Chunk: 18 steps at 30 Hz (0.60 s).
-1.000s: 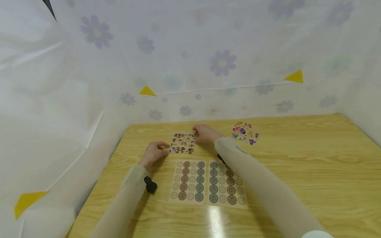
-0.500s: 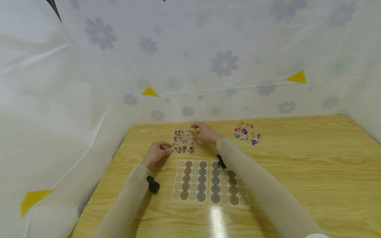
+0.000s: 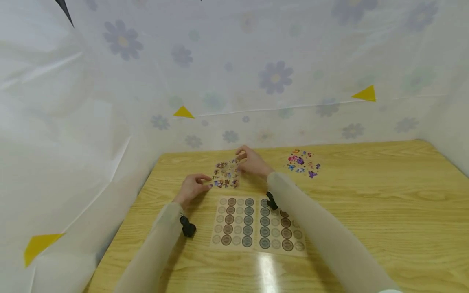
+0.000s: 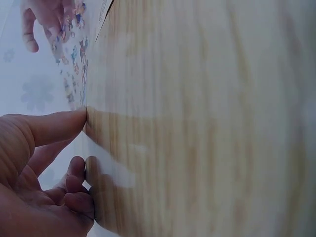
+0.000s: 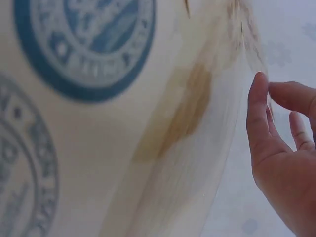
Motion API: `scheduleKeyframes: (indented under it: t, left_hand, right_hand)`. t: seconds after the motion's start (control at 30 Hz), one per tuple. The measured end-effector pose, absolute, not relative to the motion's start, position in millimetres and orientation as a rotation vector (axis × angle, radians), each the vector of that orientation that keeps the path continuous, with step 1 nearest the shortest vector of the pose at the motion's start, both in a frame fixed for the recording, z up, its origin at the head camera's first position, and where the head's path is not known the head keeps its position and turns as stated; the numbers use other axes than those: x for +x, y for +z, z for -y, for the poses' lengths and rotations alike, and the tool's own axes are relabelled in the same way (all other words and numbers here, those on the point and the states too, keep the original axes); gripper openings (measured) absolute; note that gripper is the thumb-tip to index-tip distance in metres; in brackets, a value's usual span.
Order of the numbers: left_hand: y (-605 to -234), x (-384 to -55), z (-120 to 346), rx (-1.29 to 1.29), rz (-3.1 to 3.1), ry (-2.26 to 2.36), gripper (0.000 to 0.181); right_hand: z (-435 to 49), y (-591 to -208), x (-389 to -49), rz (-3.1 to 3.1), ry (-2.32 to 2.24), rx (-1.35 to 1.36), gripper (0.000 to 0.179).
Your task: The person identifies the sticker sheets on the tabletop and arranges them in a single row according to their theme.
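A clear sticker sheet [image 3: 226, 174] with small colourful figures lies near the table's far left. My right hand [image 3: 254, 162] pinches its right side between thumb and index finger; in the right wrist view those fingertips meet at the sheet's edge [image 5: 253, 42]. That side looks raised, and the sheet bends in the left wrist view. At the sheet's near left corner, my left hand [image 3: 190, 189] rests on the table with thumb and index finger apart. The left thumb [image 4: 59, 126] presses at the edge of the sheet [image 4: 74, 61], its other fingers resting lower on the wood.
Two beige sheets of round labels, the left one [image 3: 232, 224] and the right one [image 3: 280, 232], lie side by side nearer me. Another clear sheet with colourful stickers [image 3: 300, 161] lies at the back right. A flowered white curtain [image 3: 227, 81] stands behind the wooden table [image 3: 366, 211].
My right hand has risen slightly with the sheet's right side, and the sheet has tilted and bent. My left hand has stayed at the left corner.
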<state>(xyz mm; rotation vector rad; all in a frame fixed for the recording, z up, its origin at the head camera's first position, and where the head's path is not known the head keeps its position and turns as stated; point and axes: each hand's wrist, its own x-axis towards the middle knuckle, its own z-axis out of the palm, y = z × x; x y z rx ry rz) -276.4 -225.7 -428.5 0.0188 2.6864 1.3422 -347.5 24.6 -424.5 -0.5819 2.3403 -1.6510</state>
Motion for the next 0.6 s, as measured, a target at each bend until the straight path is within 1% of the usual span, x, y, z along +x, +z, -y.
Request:
scheduleKeyframes:
  t: [0.17,0.27,0.43,0.6]
  left_hand:
    - [-430.0,-277.9,223.3,-0.026,-2.683,1.382,0.027]
    - [-431.8,-279.1,223.8,-0.081,-2.636,1.479,0.027]
    - [-434.2,-278.9,226.5,-0.203,-2.483,1.691,0.033]
    - [-432.1,-275.7,228.2,-0.291,-2.411,1.766,0.033]
  right_hand:
    - [-23.0,-426.1,-347.0,-2.442,-1.551,-0.609,0.026]
    - [-21.4,-425.7,-345.4,-2.402,-1.611,-0.573,0.030]
    - [-19.5,-425.9,-344.9,-2.305,-1.734,-0.544,0.032]
    - [-20.1,-427.8,-346.1,-2.258,-1.784,-0.531,0.035]
